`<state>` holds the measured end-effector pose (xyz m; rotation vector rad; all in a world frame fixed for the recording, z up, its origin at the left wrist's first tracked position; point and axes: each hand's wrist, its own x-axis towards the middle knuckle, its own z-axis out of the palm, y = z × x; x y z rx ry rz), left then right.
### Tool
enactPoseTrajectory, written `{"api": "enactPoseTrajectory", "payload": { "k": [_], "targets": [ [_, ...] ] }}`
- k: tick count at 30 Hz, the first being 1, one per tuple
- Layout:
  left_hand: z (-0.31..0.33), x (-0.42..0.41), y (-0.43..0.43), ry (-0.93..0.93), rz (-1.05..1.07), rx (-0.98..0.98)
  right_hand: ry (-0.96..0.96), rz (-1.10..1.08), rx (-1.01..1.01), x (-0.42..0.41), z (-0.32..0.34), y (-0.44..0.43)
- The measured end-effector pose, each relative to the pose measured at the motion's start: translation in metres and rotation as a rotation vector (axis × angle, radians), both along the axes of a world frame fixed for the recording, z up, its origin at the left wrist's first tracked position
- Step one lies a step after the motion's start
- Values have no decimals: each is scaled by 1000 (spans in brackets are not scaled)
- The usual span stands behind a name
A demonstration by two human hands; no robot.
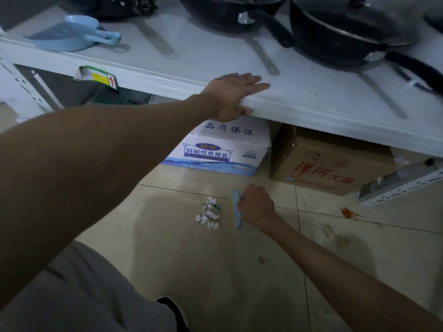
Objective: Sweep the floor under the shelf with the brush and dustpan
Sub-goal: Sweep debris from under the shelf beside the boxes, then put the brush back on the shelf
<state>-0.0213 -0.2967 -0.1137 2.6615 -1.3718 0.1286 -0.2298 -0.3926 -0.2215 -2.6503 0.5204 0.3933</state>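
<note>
The right hand (257, 206) is gripping the brush (236, 209) on the floor (215, 271), its long edge facing the scrap pile (209, 213) just to its left, while the left hand (233, 95) is resting flat and spread on the shelf (311, 101), well apart from the dustpan (72, 33) lying there.

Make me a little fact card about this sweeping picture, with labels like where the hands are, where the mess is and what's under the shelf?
left hand: left hand lies flat on the front edge of the white shelf
right hand: right hand grips the blue brush on the floor
mess: paper scraps piled just left of the brush
dustpan: blue dustpan sits on the shelf, unused
under shelf: white box, brown box
also on shelf: black pans
other dirt: orange bit on the tiles to the right
</note>
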Motion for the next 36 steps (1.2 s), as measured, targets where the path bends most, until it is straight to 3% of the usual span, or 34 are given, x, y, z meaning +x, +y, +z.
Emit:
{"api": "enactPoseTrajectory", "payload": {
  "k": [4, 10, 20, 26, 36],
  "targets": [
    [28, -12, -4, 160, 23, 49, -80, -3, 76, 8, 24, -28],
    [73, -42, 21, 202, 156, -86, -253, -47, 225, 5, 83, -41],
    [132, -86, 45, 380, 217, 10, -421, -297, 764, 18, 171, -43],
    [142, -72, 31, 326, 152, 222, -416, -343, 856, 51, 195, -58],
    [114, -25, 1, 243, 111, 223, -334, -398, 934, 107, 186, -82]
  ]
}}
